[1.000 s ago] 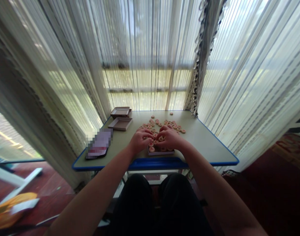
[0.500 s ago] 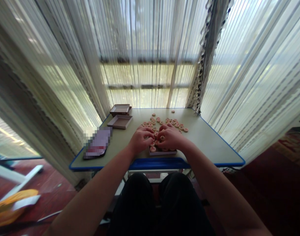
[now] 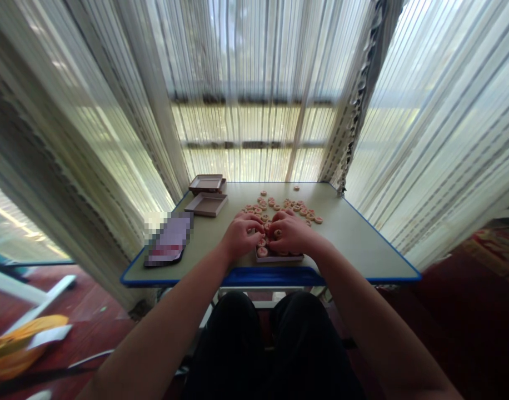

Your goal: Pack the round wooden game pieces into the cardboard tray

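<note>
A shallow box lies at the near edge of the table, holding round xiangqi pieces with red markings. From the left, my left hand reaches over the box with thumb and fingers curled onto a piece at its left side; the fingertips are partly hidden. My right hand bends over the box's middle and right, its fingers closed about another xiangqi piece. Just beyond both hands, several loose pieces are scattered on the tabletop.
Two shallow trays, a nearer one and a farther one resting on something, sit at the table's back left. A phone, pixelated, lies at the left. Blue edging borders the table. Sheer curtains hang behind it.
The view has shifted slightly, so the table appears a little farther right. Both hands stay at the box, with only small finger movements.
</note>
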A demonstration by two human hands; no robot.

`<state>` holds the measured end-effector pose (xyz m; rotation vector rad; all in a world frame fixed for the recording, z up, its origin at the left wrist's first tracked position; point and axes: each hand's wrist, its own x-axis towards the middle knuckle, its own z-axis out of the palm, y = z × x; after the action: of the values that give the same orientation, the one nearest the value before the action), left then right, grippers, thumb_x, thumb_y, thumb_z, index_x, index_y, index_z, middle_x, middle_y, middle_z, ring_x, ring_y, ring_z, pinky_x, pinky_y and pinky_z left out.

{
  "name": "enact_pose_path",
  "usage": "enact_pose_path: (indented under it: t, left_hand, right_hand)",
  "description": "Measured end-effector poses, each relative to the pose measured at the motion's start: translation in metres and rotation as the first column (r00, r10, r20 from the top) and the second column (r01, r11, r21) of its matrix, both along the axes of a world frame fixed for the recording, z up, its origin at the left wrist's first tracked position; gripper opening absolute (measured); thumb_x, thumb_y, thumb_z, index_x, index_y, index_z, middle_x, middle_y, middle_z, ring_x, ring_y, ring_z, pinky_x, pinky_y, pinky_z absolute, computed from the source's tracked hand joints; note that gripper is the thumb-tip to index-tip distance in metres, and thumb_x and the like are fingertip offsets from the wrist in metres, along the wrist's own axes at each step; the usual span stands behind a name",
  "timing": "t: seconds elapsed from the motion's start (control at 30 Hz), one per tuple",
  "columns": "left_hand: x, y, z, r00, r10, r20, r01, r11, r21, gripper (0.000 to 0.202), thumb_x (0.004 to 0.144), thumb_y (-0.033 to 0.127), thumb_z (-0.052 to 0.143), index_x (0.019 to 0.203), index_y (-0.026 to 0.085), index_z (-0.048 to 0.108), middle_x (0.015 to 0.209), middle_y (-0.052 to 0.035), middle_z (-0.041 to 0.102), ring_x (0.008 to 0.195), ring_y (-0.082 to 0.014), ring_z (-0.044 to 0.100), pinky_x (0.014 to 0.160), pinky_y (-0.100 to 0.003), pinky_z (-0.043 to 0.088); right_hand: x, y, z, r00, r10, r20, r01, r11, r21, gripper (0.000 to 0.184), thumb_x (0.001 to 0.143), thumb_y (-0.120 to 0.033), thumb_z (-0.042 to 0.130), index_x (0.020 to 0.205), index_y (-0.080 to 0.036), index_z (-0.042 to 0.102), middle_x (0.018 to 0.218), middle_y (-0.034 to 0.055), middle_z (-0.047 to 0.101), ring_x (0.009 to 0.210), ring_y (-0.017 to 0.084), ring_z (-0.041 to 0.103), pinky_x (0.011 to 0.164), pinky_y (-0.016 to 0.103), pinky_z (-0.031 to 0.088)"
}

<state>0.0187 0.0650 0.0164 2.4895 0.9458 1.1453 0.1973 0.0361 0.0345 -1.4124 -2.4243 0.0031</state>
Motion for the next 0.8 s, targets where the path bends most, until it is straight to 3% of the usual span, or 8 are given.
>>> enact_pose_path:
  t: [0.33,0.47,0.8]
  left_hand:
    - [0.0014,-0.0013,0.0019,1.000,0.006,0.003,-0.006,1.000,0.008,0.012,0.064,0.013,0.058,0.068,0.019,0.068,0.082,-0.0025,0.064,0.085,-0.0178,0.054,0.085,-0.034,0.041]
    - [0.0015,-0.0009,0.0017,1.000,0.022,0.001,-0.022,1.000,0.004,0.012,0.065,0.013,0.059,0.069,0.020,0.068,0.083,-0.0025,0.064,0.087,-0.0187,0.054,0.085,-0.035,0.041]
    - [0.0030,-0.0009,0.0013,0.999,0.030,-0.028,-0.030,1.000,0.009,0.014,0.065,0.015,0.057,0.072,0.019,0.067,0.084,-0.0025,0.064,0.087,-0.0187,0.053,0.086,-0.034,0.040]
  right_hand:
    - [-0.0019,-0.0042,0.0041,1.000,-0.029,-0.002,0.029,0.998,0.063,0.023,0.064,-0.043,0.062,0.076,-0.025,0.069,0.092,0.0038,0.054,0.091,0.021,0.044,0.080,0.032,0.034]
    - [-0.0022,-0.0052,0.0059,1.000,-0.013,0.003,0.013,0.999,0.038,0.017,0.064,-0.037,0.064,0.073,-0.024,0.069,0.093,0.0037,0.054,0.093,0.021,0.044,0.080,0.031,0.034]
    - [-0.0011,0.0010,-0.0007,1.000,0.007,-0.004,-0.006,0.998,0.059,0.016,0.064,-0.036,0.063,0.073,-0.025,0.070,0.088,0.0035,0.055,0.090,0.021,0.044,0.080,0.032,0.034]
